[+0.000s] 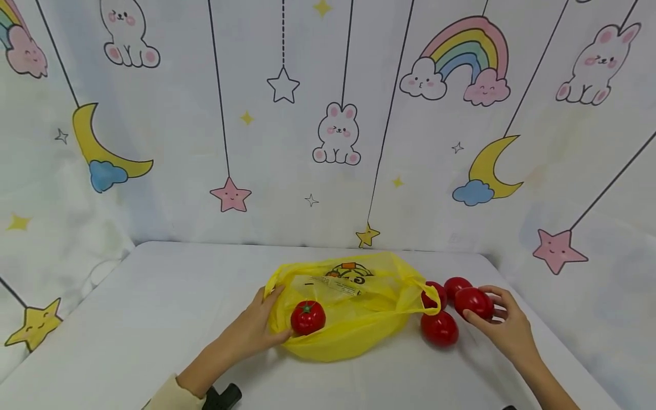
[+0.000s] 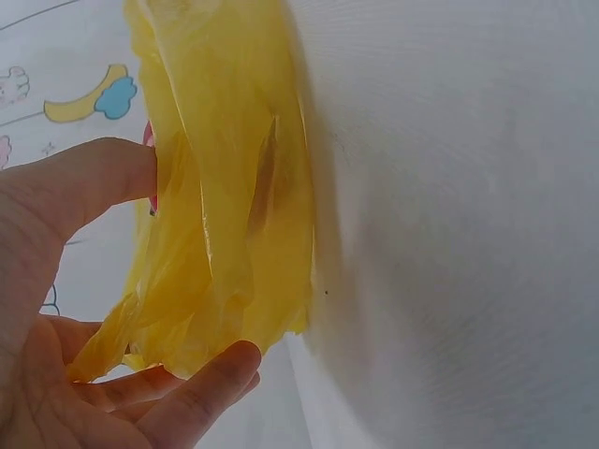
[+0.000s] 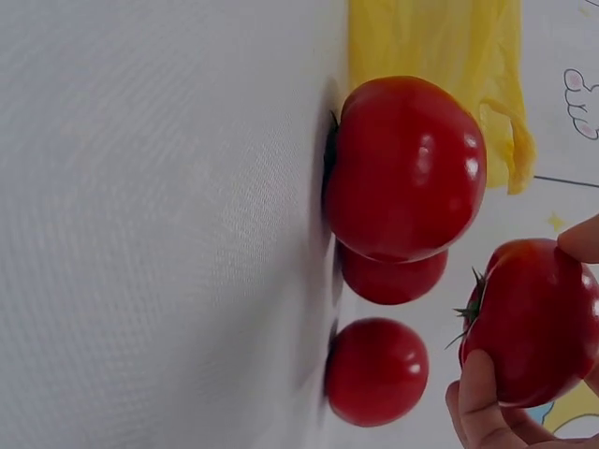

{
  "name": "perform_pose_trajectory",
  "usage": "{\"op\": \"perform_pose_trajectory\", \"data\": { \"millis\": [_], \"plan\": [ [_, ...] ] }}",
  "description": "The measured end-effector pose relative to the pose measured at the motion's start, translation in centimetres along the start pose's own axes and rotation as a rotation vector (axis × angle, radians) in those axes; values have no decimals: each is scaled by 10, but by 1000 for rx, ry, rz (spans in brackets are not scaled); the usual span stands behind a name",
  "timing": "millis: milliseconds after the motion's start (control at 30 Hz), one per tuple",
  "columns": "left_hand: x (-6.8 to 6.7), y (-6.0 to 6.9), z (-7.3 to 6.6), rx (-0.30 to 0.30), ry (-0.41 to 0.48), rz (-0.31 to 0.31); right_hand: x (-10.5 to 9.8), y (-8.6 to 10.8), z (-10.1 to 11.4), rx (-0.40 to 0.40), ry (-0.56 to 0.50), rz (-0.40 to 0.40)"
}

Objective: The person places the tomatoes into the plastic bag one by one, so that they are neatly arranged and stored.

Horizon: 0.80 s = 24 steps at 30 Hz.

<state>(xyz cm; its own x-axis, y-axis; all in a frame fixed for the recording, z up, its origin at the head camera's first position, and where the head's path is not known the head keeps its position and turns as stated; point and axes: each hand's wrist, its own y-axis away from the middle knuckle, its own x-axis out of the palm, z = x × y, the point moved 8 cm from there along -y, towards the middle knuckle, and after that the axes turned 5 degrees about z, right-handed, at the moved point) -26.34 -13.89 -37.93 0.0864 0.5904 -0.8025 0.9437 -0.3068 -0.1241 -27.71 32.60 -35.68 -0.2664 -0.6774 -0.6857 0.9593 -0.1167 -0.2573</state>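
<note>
L hand (image 1: 263, 322) at L end of yellow plastic bag (image 1: 353, 344); thumb one side, fingers other, pinching bag edge btwn them. Bag lies on its side on white tabletop (image 1: 179, 296), mouth gaping, printed cartoon (image 1: 353, 273) on upper part. One tomato (image 1: 308, 318) in bag mouth, green calyx up, just beside L thumb.

R hand (image 1: 507, 324) grips 2nd tomato (image 1: 474, 303) btwn thumb & fingertips, to R of bag; R wrist view has it raised off tabletop, calyx facing down.

3 more tomatoes on tabletop by bag's R end: near one (image 3: 407, 173), calyx down; one partly behind bag handle (image 1: 433, 307); far one (image 1: 458, 286), just beyond held tomato.

Bkgd: white cloth backdrop (image 1: 287, 148) w/ bunnies, stars, moons, rainbows. Blk strap (image 1: 222, 397) at L wrist.
</note>
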Motion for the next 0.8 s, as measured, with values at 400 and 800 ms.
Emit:
{"op": "perform_pose_trajectory", "data": {
  "millis": [400, 800],
  "plan": [
    [-1, 2, 0, -13, 19, 32, 9, -11, -37, -87, 10, -84],
    [1, -1, 0, -15, -9, 20, 9, 10, 33, -118, -111, -45]
  ]
}}
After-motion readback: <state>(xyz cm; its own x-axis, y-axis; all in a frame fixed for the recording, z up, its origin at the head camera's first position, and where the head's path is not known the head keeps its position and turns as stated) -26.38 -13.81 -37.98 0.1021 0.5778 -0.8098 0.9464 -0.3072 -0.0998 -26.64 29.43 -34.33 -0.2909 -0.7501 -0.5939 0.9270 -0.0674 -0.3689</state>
